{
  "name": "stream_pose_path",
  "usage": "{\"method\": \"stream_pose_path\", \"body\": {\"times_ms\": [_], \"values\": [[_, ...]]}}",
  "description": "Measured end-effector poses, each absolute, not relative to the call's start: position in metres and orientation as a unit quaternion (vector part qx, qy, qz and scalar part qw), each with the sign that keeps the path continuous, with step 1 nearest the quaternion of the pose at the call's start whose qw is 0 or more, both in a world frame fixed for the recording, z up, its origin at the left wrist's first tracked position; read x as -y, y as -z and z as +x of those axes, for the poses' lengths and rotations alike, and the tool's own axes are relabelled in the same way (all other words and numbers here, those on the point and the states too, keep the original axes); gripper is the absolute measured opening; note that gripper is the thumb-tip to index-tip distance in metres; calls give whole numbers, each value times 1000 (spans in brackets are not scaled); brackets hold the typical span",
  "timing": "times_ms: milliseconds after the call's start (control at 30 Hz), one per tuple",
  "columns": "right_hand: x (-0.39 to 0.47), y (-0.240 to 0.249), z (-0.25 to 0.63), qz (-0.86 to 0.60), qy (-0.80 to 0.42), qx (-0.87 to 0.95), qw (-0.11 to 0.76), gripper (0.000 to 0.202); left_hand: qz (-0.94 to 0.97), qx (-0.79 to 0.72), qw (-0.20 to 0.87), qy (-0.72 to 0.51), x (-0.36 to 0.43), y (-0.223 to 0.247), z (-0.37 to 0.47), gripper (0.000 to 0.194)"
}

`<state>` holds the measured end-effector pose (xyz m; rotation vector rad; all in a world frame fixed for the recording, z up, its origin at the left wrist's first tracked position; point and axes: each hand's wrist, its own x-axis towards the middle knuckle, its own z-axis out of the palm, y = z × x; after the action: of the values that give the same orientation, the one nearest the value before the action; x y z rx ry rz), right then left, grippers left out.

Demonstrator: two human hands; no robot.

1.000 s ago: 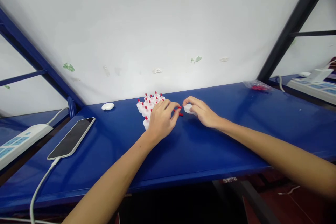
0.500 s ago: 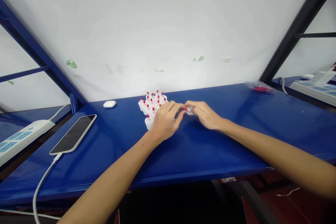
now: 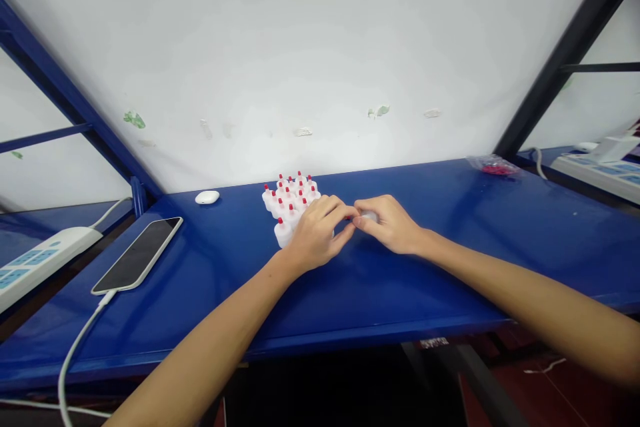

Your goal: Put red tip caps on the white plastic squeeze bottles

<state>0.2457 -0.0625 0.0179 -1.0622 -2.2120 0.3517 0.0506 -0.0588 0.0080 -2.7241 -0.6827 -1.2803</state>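
My left hand [image 3: 319,230] is closed in a pinch, thumb and forefinger on a small red cap [image 3: 349,217] that is mostly hidden by the fingertips. Against it, my right hand [image 3: 395,225] grips a small white squeeze bottle [image 3: 370,215], which lies sideways with its capped end toward the left hand. The two hands' fingertips meet just above the blue table. Several white bottles with red caps [image 3: 283,232] stand upright in a tight cluster behind and left of my left hand, which hides some of them.
A clear bag of red pieces [image 3: 495,167] lies at the table's back right. On the left are a white earbud case [image 3: 207,197] and a phone [image 3: 139,257] with a charging cable [image 3: 80,340]. Power strips [image 3: 45,257] sit beyond both sides of the blue table [image 3: 350,300].
My right fingers have closed further around the bottle, and its thumb has come forward to my left fingertips. The red cap is now more hidden. The standing bottles have stayed in place.
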Motion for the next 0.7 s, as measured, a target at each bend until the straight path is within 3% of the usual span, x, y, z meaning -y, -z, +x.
{"method": "stream_pose_path", "body": {"times_ms": [400, 700], "values": [[66, -15, 241, -414, -129, 839, 328, 31, -900, 215, 56, 376, 59, -6, 51, 12], [51, -12, 256, -357, -213, 806, 421, 38, -904, 254, 126, 321, 54, -42, 20, 16]]}}
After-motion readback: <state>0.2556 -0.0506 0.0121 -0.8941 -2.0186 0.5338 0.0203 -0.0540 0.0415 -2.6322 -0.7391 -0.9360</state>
